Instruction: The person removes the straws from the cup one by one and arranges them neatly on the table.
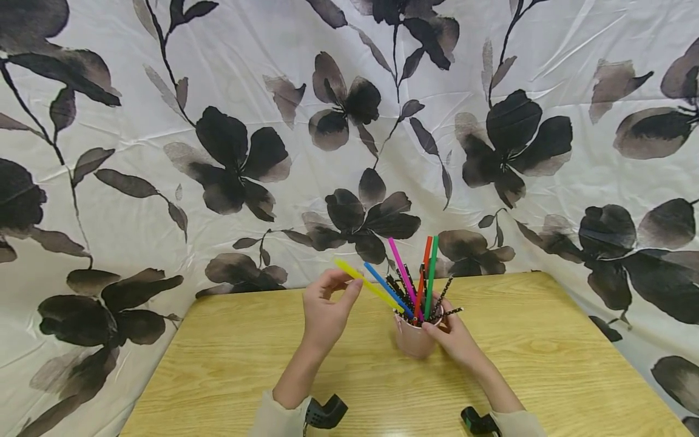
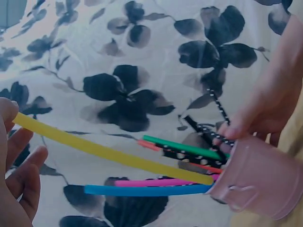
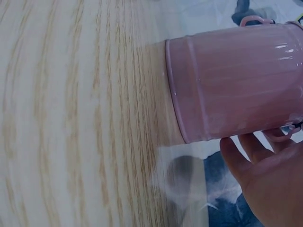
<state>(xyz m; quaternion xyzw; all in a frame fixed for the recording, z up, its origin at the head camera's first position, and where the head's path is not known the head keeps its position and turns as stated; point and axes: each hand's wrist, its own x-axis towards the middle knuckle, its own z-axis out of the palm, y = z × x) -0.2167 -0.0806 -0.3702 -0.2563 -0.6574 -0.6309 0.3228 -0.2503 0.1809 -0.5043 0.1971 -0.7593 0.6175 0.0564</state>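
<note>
My left hand (image 1: 330, 306) pinches the upper end of a yellow straw (image 1: 371, 285) between thumb and fingers. The straw leans left, and its lower end is at the mouth of a small pink bucket (image 1: 413, 340). My right hand (image 1: 455, 340) grips the bucket at its right side, thumb near the front rim and fingers behind. In the bucket stand a blue straw (image 1: 382, 282), a magenta straw (image 1: 401, 267), a red straw (image 1: 422, 285), a green straw (image 1: 431, 273) and several black straws with white dots (image 1: 442, 294). The right wrist view shows the bucket's wall (image 3: 236, 85) and its base by the table.
The bucket is on a light wooden table (image 1: 229, 364). Behind the table hangs a white cloth (image 1: 306, 182) with dark flower prints. Small handles (image 2: 244, 196) stick out from the bucket's sides.
</note>
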